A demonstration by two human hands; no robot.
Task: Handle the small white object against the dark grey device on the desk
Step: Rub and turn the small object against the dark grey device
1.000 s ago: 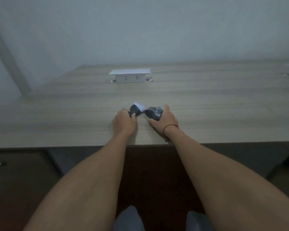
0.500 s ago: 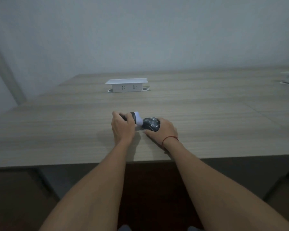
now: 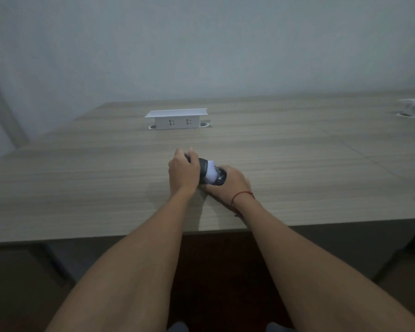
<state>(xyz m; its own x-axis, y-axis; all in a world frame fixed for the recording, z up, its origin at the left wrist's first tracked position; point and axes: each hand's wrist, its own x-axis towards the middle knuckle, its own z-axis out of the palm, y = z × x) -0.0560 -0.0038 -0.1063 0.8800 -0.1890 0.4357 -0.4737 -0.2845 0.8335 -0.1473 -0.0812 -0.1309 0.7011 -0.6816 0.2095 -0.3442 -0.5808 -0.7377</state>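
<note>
A dark grey device [image 3: 203, 165] lies on the wooden desk [image 3: 297, 168], near its front edge. My left hand [image 3: 183, 173] is closed around the device's left end. A small white object [image 3: 211, 173] sits pressed between that dark part and a second dark piece with pale lettering [image 3: 221, 179]. My right hand [image 3: 230, 186] cups this second piece from the right, with a red string around the wrist. My fingers hide much of both dark parts, so how they join is unclear.
A white pop-up socket box [image 3: 176, 119] stands on the desk behind my hands. Another white fitting [image 3: 413, 107] is at the far right edge. A pale wall rises behind the desk. Dark floor shows below the desk's front edge.
The dark parts have come together with the white object now squeezed between them. My left hand has slid further over the device's left end. The camera view has tilted up.
</note>
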